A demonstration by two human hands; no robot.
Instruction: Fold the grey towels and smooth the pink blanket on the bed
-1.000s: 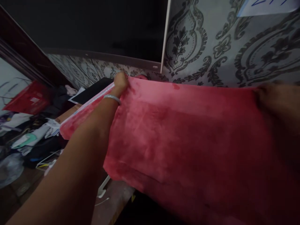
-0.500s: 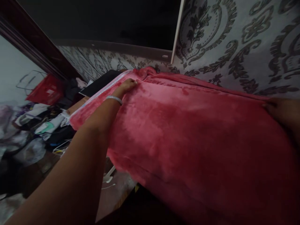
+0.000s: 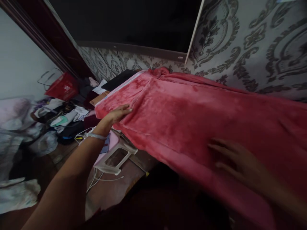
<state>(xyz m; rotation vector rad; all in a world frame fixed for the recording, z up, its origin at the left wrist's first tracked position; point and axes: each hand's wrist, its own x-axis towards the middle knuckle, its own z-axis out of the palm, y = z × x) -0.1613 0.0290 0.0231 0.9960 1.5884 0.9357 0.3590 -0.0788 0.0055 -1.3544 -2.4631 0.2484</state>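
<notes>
A red plush blanket with lighter pink patches lies spread out in front of me, its near edge hanging down. My left hand, below a bracelet on the wrist, rests on the blanket's left part with its fingers stretched out, beside a raised crease. Over the nearer right part is my right hand, fingers apart and a little blurred, holding nothing. Whether it touches the cloth I cannot tell. Along the wall the far edge of the blanket is bunched up.
A large dark television screen hangs on the patterned wall. Left of the blanket are a red basket and piled clothes. A pink and white plastic stool stands below, with a white cable on the floor.
My left hand has come nearer along the blanket from its far side. My right hand has left the far right edge and moved inward and nearer. The view has shifted left.
</notes>
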